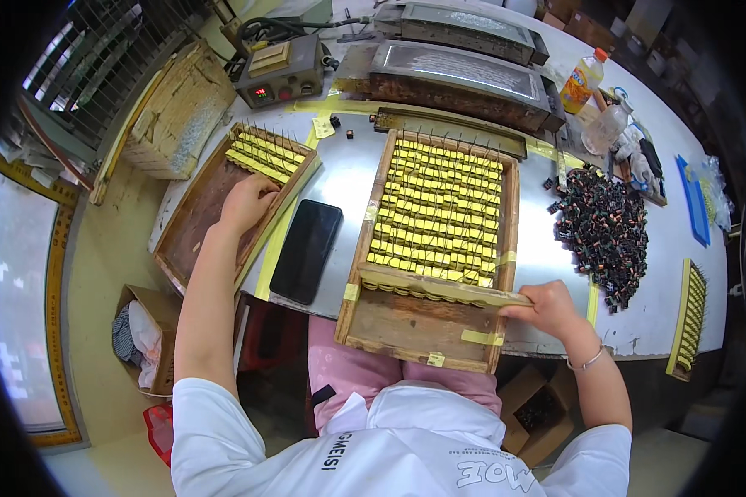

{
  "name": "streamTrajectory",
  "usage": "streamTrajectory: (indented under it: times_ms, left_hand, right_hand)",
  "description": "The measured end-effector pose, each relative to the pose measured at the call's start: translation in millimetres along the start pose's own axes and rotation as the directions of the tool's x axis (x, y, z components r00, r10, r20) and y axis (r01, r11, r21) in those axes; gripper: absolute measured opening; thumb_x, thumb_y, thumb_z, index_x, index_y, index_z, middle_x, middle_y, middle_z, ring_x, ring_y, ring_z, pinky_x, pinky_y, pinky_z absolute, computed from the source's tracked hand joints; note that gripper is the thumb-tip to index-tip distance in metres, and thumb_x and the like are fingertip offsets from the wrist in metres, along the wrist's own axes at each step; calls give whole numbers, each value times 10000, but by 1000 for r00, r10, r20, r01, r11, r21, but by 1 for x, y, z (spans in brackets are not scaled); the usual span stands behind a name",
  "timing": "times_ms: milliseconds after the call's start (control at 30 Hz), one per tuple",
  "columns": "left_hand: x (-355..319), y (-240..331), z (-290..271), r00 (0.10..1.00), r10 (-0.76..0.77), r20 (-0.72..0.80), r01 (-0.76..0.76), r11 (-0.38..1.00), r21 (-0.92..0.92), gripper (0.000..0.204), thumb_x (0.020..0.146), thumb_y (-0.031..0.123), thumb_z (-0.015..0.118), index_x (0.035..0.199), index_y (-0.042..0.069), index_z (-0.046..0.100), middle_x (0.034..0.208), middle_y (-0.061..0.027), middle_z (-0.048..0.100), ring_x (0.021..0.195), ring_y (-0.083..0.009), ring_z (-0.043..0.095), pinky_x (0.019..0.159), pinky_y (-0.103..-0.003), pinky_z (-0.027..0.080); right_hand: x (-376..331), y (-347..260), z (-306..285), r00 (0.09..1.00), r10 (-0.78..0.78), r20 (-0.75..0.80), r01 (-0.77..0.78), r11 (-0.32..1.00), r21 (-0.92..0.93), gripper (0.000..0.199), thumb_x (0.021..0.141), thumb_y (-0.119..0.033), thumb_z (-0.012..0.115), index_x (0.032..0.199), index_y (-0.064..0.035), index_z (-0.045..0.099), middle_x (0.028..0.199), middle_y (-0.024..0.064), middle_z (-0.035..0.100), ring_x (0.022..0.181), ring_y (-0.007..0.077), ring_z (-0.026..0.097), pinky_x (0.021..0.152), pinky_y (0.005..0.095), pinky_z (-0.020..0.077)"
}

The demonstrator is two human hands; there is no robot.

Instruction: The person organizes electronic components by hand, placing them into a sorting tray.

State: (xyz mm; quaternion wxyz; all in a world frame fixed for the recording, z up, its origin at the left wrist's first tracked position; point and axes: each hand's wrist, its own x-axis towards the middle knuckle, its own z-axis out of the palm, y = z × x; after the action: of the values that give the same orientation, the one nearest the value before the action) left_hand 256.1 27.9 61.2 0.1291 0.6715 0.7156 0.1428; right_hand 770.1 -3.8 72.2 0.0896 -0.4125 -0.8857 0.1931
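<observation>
My right hand (551,308) is closed around the right end of a narrow strip (439,287) carrying a row of yellow-wrapped parts. That strip lies crosswise over a wooden tray (414,319), just below many packed rows of yellow-wrapped parts (435,211) with thin wire pins standing up. My left hand (247,203) reaches into a second wooden tray (203,217), close to its right wall. Its fingers are curled below a few rows of similar yellow parts (265,156); whatever they hold is hidden.
A black phone (307,251) lies between the trays. At right are a pile of small black parts (603,232), an orange drink bottle (583,80) and another pin strip (688,319) at the table edge. Behind stand a control box (280,76) and metal heating blocks (460,83).
</observation>
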Motion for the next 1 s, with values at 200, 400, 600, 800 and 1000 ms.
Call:
streamTrajectory:
  times_ms: [200, 400, 600, 800, 1000]
  left_hand:
    - [-9, 2, -7, 968, -123, -217, 121, 992, -24, 179, 803, 157, 610, 921, 29, 651, 875, -126, 640, 778, -244, 613, 703, -315, 469]
    - [-43, 54, -9, 978, -88, -189, 29, 955, -297, 160, 796, 139, 630, 895, 15, 642, 825, -97, 643, 752, -196, 608, 687, -288, 470]
    - [-114, 133, 10, 979, 204, 17, -176, 879, -443, 277, 727, 158, 707, 962, 39, 621, 963, -106, 602, 868, -228, 580, 770, -307, 464]
    - [-142, 188, 29, 957, 255, 138, -166, 871, -462, 335, 719, 159, 724, 1014, 42, 617, 960, -93, 619, 844, -188, 597, 715, -281, 486]
    - [-150, 218, 43, 944, 307, 123, -216, 853, -475, 287, 744, 177, 705, 995, 56, 636, 928, -101, 642, 800, -198, 620, 690, -287, 500]
  right_hand:
    - [13, 2, -15, 959, 148, 241, -162, 986, 36, 486, 681, -517, 688, 594, -46, 613, 471, 123, 499, 403, 273, 459, 432, 344, 397]
    - [9, 1, -20, 890, 265, 371, -357, 911, 206, 446, 695, -436, 724, 615, -13, 612, 468, 129, 480, 392, 219, 371, 428, 318, 360]
    - [-25, -3, -4, 994, -31, 103, 30, 999, 12, 494, 684, -477, 699, 520, -45, 527, 431, 98, 451, 401, 272, 439, 417, 348, 369]
    - [-47, -26, -1, 995, -98, 17, 99, 993, -64, 434, 660, -475, 700, 577, -77, 547, 532, 70, 521, 508, 257, 535, 471, 348, 424]
    - [-51, -64, -11, 959, -92, -267, 67, 992, -103, 354, 669, -349, 727, 801, -45, 602, 801, 72, 598, 745, 254, 573, 616, 340, 471]
